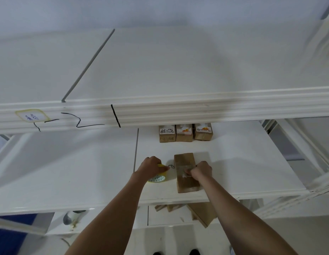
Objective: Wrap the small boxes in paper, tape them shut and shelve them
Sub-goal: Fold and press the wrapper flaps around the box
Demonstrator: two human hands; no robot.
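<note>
A long box wrapped in brown paper (185, 173) lay on the white shelf (243, 162), near its front edge, with the length running away from the person. The right hand (201, 171) was curled at the middle of the box, its fingertips pinching or pressing what looked like a strip of clear tape (185, 169) laid across the top; the glare made the tape's edges hard to follow. The left hand (150, 165) was closed round a yellow tape dispenser (159, 176) just beside the box, on its left.

The step in hand was judged to be the taping of the paper seam. For it to be done well, the strip should be kept taut between dispenser and box, so that no wrinkle would be trapped, and pressed down from the middle outward before being cut. The box should be held still under the right hand while the dispenser was pulled, since a light parcel would slide easily on the smooth board.

Three smaller wrapped boxes (185, 134) stood in a row at the back of the same shelf, touching one another, well apart from the one being taped.
</note>
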